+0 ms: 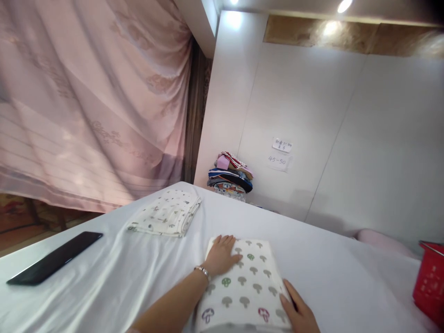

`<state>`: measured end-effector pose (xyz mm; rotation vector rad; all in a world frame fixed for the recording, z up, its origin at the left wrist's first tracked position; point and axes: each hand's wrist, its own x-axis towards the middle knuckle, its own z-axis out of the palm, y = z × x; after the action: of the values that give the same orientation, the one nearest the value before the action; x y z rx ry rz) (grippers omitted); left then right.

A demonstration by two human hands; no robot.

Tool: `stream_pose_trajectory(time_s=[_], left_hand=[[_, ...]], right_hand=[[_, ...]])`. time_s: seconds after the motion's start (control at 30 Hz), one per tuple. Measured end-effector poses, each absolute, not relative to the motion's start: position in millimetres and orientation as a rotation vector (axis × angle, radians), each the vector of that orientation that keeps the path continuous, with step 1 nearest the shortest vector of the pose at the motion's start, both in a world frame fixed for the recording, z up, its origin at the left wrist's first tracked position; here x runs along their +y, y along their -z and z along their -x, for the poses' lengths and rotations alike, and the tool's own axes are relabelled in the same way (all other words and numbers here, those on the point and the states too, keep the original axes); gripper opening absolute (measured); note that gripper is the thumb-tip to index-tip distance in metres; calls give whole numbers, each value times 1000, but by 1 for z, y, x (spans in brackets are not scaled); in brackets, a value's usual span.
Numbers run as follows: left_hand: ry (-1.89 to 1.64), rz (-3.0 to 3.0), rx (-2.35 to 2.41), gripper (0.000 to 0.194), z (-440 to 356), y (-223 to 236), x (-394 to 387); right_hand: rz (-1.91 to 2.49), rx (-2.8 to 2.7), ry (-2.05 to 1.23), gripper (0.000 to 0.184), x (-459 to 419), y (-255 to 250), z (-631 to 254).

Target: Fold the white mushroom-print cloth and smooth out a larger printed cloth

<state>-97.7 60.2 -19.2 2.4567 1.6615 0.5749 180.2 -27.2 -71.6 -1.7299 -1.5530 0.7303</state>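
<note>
A folded white cloth (249,289) printed with grey, green and purple-red mushrooms lies on the white-covered table in front of me. My left hand (222,255) rests flat on its upper left part, fingers stretched out and thumb apart, with a bracelet (203,273) at the wrist. At the lower right edge of the cloth is my right hand (300,312). Its thumb lies on the top face and a finger runs along the side, closed about the edge; the other fingers are hidden. Farther off to the left lies a second folded white cloth (164,212) with a small scattered print.
A flat black object (55,258) lies near the left edge of the table (322,273). Beyond the far edge, a pile of folded fabrics (231,175) stands against the white wall. A red plastic basket (430,282) is at the far right. Pink curtains (104,101) hang at the left.
</note>
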Motion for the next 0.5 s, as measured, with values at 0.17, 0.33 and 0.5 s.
stream_pose_trajectory(time_s=[0.17, 0.33, 0.5], left_hand=[[-464, -2351, 1628, 62, 96, 7, 68], [-565, -2130, 1755, 65, 105, -4, 54], [-738, -1752, 1928, 63, 122, 3, -2]], right_hand=[[1602, -1411, -688, 59, -36, 60, -170], [1517, -1387, -681, 53, -43, 55, -169], [1560, -1459, -640, 49, -47, 45, -174]])
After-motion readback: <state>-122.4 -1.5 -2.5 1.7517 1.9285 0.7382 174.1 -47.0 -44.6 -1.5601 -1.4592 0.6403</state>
